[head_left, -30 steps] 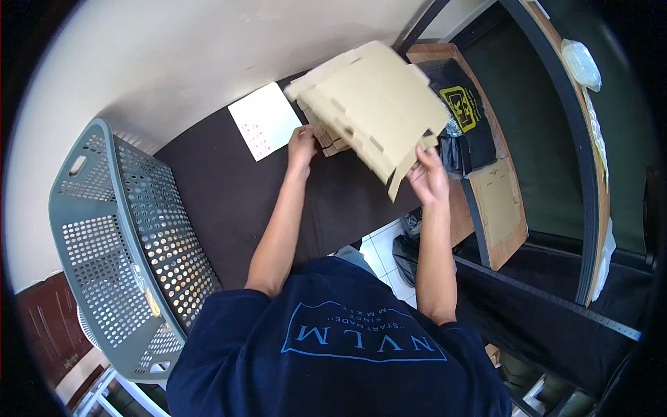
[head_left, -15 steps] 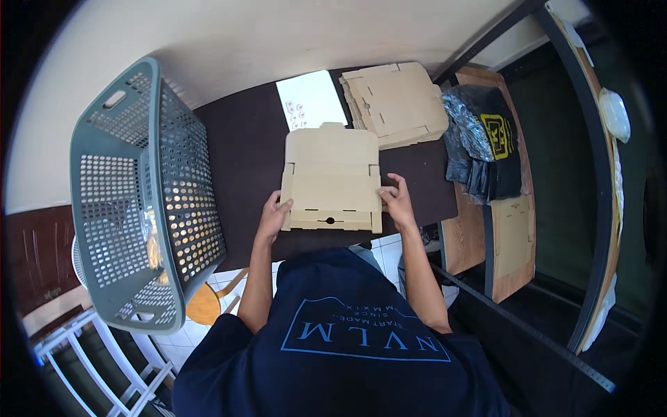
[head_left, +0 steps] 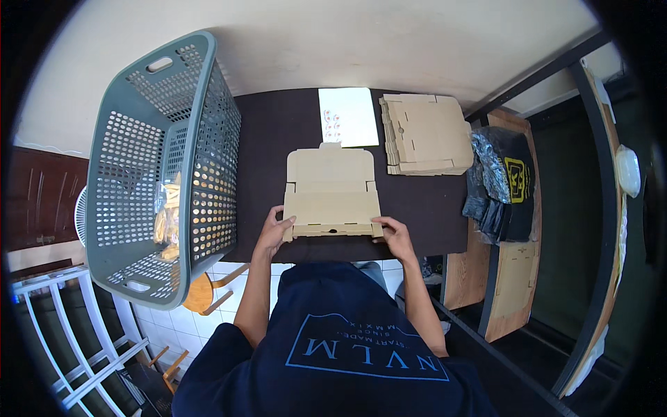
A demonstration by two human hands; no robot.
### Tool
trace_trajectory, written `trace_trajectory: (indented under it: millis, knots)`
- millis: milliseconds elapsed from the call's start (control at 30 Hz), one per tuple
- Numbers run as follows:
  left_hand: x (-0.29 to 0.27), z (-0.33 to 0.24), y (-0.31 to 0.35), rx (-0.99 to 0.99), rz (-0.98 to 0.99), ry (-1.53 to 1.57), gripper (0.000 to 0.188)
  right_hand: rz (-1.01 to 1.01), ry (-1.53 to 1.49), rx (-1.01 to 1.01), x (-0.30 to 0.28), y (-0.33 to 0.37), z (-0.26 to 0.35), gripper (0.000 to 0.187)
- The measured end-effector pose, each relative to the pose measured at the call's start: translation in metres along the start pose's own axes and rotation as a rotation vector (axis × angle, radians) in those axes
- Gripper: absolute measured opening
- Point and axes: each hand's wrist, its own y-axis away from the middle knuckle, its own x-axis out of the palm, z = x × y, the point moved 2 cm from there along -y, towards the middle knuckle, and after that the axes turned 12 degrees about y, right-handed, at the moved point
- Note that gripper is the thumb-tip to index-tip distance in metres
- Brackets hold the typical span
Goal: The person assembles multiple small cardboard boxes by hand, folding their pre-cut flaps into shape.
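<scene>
Clock directions are read from the box in hand, twelve o'clock toward the wall.

Worktop (head_left: 424, 208), covered in dark brown cloth: one, beneath the group.
Tall grey-green perforated plastic basket (head_left: 221, 125): one, tipped on its side, at nine o'clock.
Black plastic package with yellow emblem (head_left: 515, 177): one, at three o'clock.
Stack of flat brown cardboard boxes (head_left: 431, 132): one, at two o'clock, on the worktop.
Brown cardboard box (head_left: 332, 203), slotted, far panel spread toward twelve: one, at centre, over the near part of the worktop; contact along its near edge cannot be told.
White rectangular paper sheet with small red marks (head_left: 358, 115): one, just past twelve.
Clear packets of yellowish pieces (head_left: 169, 215): inside the basket.
Left hand (head_left: 274, 231): at eight o'clock, gripping the box's left edge.
Right hand (head_left: 396, 238): at four o'clock, pinching its right near corner.
</scene>
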Motion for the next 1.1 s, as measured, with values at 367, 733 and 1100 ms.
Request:
trace_trajectory:
  millis: [367, 733, 1100]
  knots:
    - [-0.014, 0.001, 0.019, 0.068, 0.281, 0.463, 0.036, 0.034, -0.310, 0.260, 0.005, -0.007, -0.019, 0.021]
    - [-0.018, 0.002, 0.020, 0.159, 0.290, 0.081, 0.025, 0.045, -0.389, 0.222, 0.004, -0.010, -0.026, 0.025]
    - [-0.011, 0.024, 0.024, 0.466, 0.089, -0.613, 0.017, 0.076, 0.226, 0.132, 0.023, -0.015, -0.005, 0.023]
